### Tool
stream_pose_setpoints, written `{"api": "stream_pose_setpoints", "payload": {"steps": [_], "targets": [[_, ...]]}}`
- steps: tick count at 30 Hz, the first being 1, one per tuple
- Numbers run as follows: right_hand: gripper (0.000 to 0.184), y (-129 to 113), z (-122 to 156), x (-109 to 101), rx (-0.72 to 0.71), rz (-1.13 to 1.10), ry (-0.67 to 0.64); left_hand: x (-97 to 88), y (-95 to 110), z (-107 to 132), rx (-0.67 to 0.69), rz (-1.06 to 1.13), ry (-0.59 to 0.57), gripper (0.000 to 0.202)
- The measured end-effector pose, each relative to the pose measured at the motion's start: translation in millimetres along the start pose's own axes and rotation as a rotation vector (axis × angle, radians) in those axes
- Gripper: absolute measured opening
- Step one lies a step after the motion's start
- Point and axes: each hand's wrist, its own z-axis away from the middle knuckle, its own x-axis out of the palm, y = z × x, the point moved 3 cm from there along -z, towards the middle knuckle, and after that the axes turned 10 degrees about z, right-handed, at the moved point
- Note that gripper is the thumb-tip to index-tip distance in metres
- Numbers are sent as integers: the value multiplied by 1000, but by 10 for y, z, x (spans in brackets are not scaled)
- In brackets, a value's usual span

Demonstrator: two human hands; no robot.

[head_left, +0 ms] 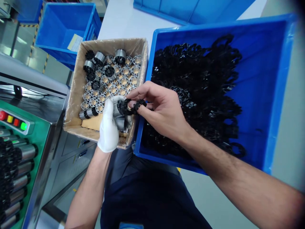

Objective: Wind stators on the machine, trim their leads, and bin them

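Gripping a silvery metal cylinder [116, 110] in the white-gloved left hand [108, 127], with the thumb laid along the near side and the fingers curled round it, partly hidden. Pinching a black toothed ring [140, 105] between the thumb and fingers of the bare right hand [164, 109], just beside the black end piece [123, 107] on that cylinder; cannot tell whether touching it. Just below the gripped piece, a second metal cylinder [120, 123]; cannot tell whether also grasped or only lying under the glove. Holding all this above the near right part of a plastic-lined cardboard carton [72, 108]. Beyond the hands in the carton, hollow metal cores [124, 82] standing on end in rows, with loose black-ended cylinders [119, 56] lying on top, mostly to the far left. Just left of the glove, more capped pieces [89, 113] lying in a line beside a flat brown sheet [94, 122]. Beneath and to the right of the bare hand, a large blue bin [257, 95] heaped with black plastic parts [202, 92]. Past the far edge of the carton, a white tabletop [124, 22] and, farther right, another blue container [166, 9]. Farther off to the left, a blue crate [64, 22] with a paper slip [75, 43]. Well left of the glove, a green machine [43, 127] bearing coloured buttons [16, 121] and a row of black-ended metal rollers [20, 168].
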Motion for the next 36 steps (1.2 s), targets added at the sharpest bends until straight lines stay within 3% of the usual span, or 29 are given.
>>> {"api": "stream_pose_setpoints", "payload": {"steps": [5, 8, 11, 16, 21, 25, 29, 33, 36], "targets": [[16, 27, 6, 19, 3, -6, -19, 20, 75, 6, 124, 118, -93, 37], [16, 54, 7, 34, -30, -31, -35, 21, 77, -10, 118, 122, -151, 39], [18, 60, 13, 30, -114, -21, -7, 2, 78, -34, 211, 74, -197, 39], [25, 34, 39, 40, -270, 113, 55, -17, 24, -24, 253, -2, -195, 50], [20, 45, 29, 49, -169, 61, 30, 34, 52, 10, 197, -28, -118, 57], [22, 16, -14, 5, -14, -23, -78, 22, 118, -41, 64, 167, 34, 66], [19, -23, -39, -15, 34, -149, -158, -38, 189, -105, 8, 327, 181, 69], [22, -36, -39, -12, 65, -233, -220, -33, 189, -117, -26, 304, 143, 51], [26, -44, -31, -13, 86, -300, -260, -58, 151, -115, 47, 157, 86, 66]]}}
